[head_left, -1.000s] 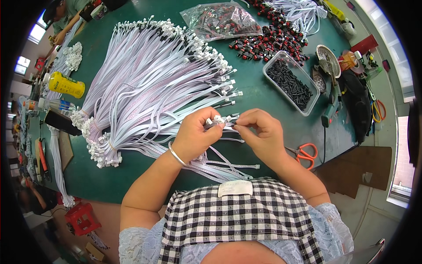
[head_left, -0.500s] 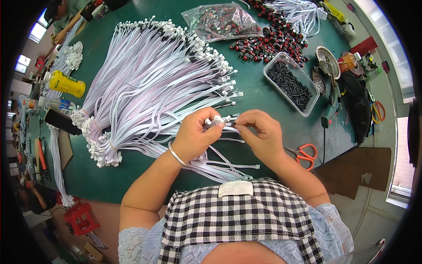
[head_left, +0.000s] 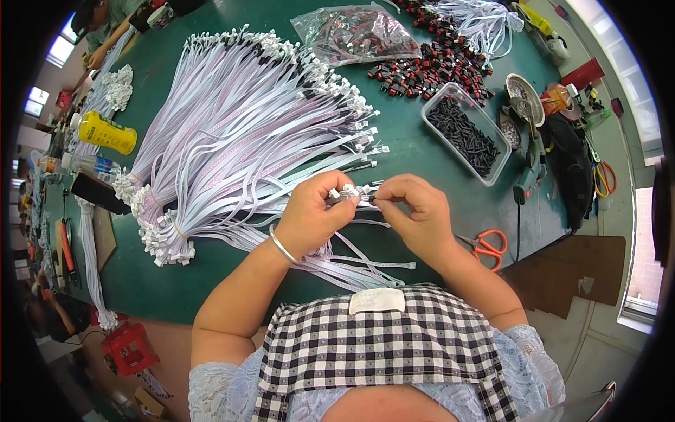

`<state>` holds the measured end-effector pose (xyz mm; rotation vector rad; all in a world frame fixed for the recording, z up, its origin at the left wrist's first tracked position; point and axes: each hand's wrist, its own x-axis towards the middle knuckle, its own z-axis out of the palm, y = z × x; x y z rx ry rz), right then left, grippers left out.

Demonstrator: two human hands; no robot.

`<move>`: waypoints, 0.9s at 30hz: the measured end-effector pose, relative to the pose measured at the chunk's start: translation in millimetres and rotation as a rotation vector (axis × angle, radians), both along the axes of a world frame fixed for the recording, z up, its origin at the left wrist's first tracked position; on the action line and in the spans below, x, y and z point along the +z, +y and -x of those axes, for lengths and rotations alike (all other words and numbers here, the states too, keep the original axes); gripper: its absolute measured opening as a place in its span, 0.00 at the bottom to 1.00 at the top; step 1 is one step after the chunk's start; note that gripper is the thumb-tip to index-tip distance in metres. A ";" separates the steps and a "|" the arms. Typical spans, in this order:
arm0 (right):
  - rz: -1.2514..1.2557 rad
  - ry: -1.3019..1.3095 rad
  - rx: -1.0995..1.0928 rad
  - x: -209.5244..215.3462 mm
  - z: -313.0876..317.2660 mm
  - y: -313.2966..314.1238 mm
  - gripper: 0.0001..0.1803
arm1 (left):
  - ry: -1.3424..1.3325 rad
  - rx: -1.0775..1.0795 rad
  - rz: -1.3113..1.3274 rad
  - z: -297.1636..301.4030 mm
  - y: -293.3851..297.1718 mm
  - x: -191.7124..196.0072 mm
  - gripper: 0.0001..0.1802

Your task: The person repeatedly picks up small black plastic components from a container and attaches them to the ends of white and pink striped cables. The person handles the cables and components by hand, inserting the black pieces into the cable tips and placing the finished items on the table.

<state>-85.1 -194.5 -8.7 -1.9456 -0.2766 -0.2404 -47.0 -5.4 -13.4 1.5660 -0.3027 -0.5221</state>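
Note:
My left hand (head_left: 316,214), with a bangle at the wrist, is closed on several flat white ribbon cables near their white plug ends (head_left: 353,191). My right hand (head_left: 420,211) pinches thumb to forefinger at the tips of these cables, beside the left thumb. A small dark bit shows between its fingertips; whether it is a sleeve or a wire end is too small to tell. Loose cable tails (head_left: 351,273) hang out below my left hand onto the table. Left of my hands spreads a large fanned bundle of white ribbon cables (head_left: 225,133), banded near its lower left end.
A clear plastic box of short black tubes (head_left: 503,156) stands right of my hands. Orange-handled scissors (head_left: 490,247) lie by my right forearm. Farther off are red and black parts (head_left: 436,74), a plastic bag (head_left: 309,32) and a yellow bottle (head_left: 107,133). Another person's arm (head_left: 105,50) shows at far left.
My right hand has shifted very slightly left, its fingertips closer to the cable ends. My left hand and the cables in it stay in place.

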 end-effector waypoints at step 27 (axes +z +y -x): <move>-0.211 0.373 0.141 -4.1 -26.1 13.8 0.20 | 0.091 -0.106 -0.087 -17.9 16.5 -9.2 0.15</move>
